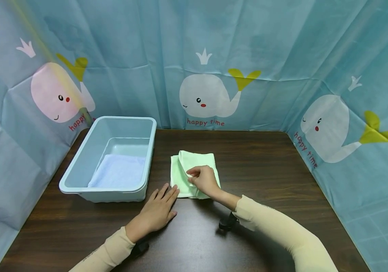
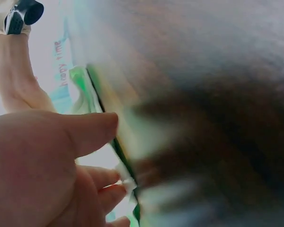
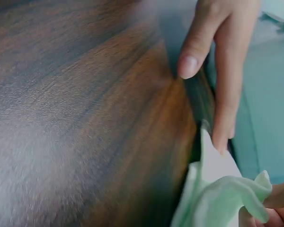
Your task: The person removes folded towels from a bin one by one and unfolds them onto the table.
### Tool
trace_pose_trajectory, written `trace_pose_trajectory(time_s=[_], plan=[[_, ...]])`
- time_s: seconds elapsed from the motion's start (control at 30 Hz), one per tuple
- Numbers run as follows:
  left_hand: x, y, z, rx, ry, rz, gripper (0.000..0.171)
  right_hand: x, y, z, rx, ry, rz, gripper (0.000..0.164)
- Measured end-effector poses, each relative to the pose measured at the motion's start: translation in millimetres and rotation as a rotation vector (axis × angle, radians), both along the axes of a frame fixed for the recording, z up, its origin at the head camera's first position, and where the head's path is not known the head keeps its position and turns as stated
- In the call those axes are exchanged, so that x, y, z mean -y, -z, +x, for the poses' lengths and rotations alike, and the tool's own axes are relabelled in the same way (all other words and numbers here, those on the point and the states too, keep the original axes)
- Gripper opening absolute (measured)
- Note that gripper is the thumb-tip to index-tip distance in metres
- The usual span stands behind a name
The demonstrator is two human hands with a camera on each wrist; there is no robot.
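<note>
A light green cloth (image 1: 194, 160) lies folded on the dark wooden table, its upper layer lifted and bent over. My right hand (image 1: 203, 180) pinches that raised layer between thumb and fingers above the cloth. In the right wrist view the pinched cloth (image 3: 227, 194) curls up beside the fingertips. My left hand (image 1: 158, 211) lies flat with fingers spread, the fingertips touching the cloth's lower left corner. In the left wrist view the left thumb and fingers (image 2: 92, 132) are extended along the tabletop next to the cloth's edge.
A light blue plastic basin (image 1: 112, 194) stands to the left, with a folded pale blue cloth (image 1: 119, 170) inside. Blue curtains (image 1: 129, 56) printed with whales enclose the table (image 1: 258, 162) at the back and both sides. Dark wrist devices (image 1: 228, 222) sit under the sleeves.
</note>
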State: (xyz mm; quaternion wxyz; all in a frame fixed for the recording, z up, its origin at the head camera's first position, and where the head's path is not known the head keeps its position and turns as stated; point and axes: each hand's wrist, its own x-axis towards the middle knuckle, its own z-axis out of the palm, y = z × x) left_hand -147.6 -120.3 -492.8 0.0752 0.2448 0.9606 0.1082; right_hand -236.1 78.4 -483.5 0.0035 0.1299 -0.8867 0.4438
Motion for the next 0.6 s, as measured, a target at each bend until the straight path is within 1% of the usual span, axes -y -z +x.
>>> trace_pose_trajectory(time_s=[0.07,0.17,0.3,0.4,0.6], plan=[[-1.5,-0.8,-2.1,-0.005,0.005,0.024,0.073,-5.9,-5.4,0.2,0.017,0.025,-0.035,0.019],[-4.8,-1.4,-5.8,-0.009,0.033,0.039,0.075,-15.7,-12.5,-0.1,0.039,0.061,-0.082,0.02],[-8.3,-1.8,-9.1,0.017,0.069,0.032,0.074,-29.4,-18.6,-1.4,0.056,0.102,-0.101,0.021],[-9.6,-2.1,-9.6,0.041,0.07,0.026,0.072,-42.2,-23.3,-1.8,0.067,0.141,-0.108,0.022],[-10.7,-4.5,-9.3,0.052,0.065,-0.006,0.072,-75.1,-32.4,-1.5,0.072,0.214,-0.164,0.024]])
